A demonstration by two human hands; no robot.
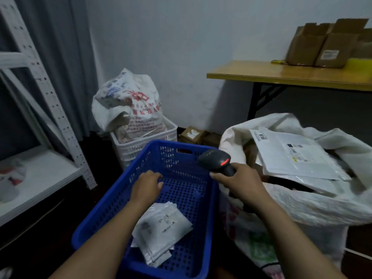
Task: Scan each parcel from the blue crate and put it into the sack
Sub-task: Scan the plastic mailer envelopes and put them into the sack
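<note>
The blue crate [117, 193] stands near and centre, low in the scene. A few white poly-bag parcels [162, 228] lie overlapped at its near end, partly under the left forearm. Their labels carry small dark print too blurred to read.

The left hand [147, 186] hangs inside the crate over the bare perforated floor, beyond the parcels. Its fingers are loosely bent and hold nothing that can be seen.

The right hand [239, 184] grips the handle of a black barcode scanner [216, 160] at the crate's right rim. The scanner head points left and away, with a red light glowing on it.

The sack [302, 210] stands just right of the crate, white and woven, with its mouth slumped open and faded green and red print on its side. On top of its contents lies a flat white mailer [298, 160] with a dark logo at one corner and a shipping label, neither legible.

Behind the blue crate, a white crate [141, 143] holds a stuffed bag [130, 105] printed with red and blue characters, which are unreadable. A small cardboard box [191, 134] sits on the floor to its right.

At far right, open cardboard boxes [322, 49] sit on a yellow tabletop [271, 74]. One has a white label that is illegible. A white metal shelf [40, 174] stands at left.
</note>
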